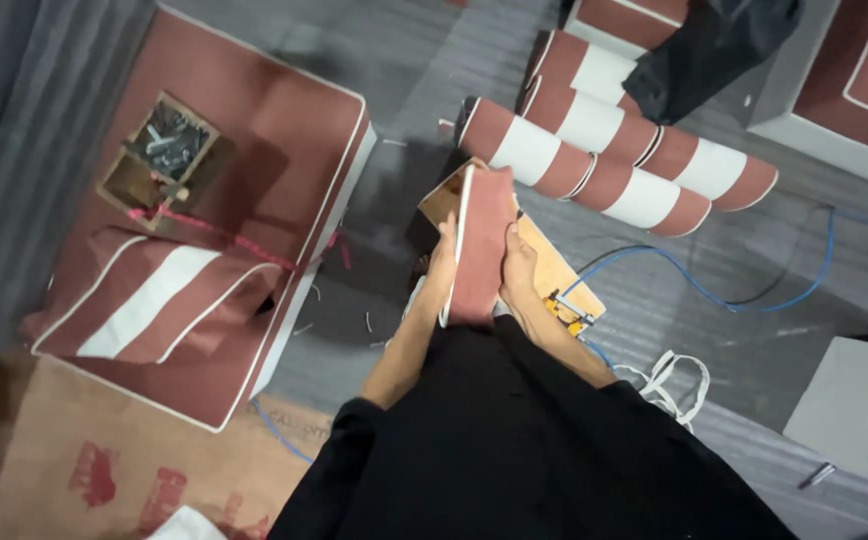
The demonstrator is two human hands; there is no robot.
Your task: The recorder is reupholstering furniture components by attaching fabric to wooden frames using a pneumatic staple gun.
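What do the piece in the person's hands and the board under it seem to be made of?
The reddish-brown cover with white piping looks like matte woven fabric, soft where both hands press its sides. The board looks like bare plywood or fibreboard: flat, tan, unfinished.

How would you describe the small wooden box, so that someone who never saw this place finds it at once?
Look at the big reddish-brown cushion with white piping on the left of the grey floor. The small open wooden box sits on its top, above a folded red-and-white striped cover. It is the only wooden container there, filled with grey metal pieces, and a pink cord runs just below it.
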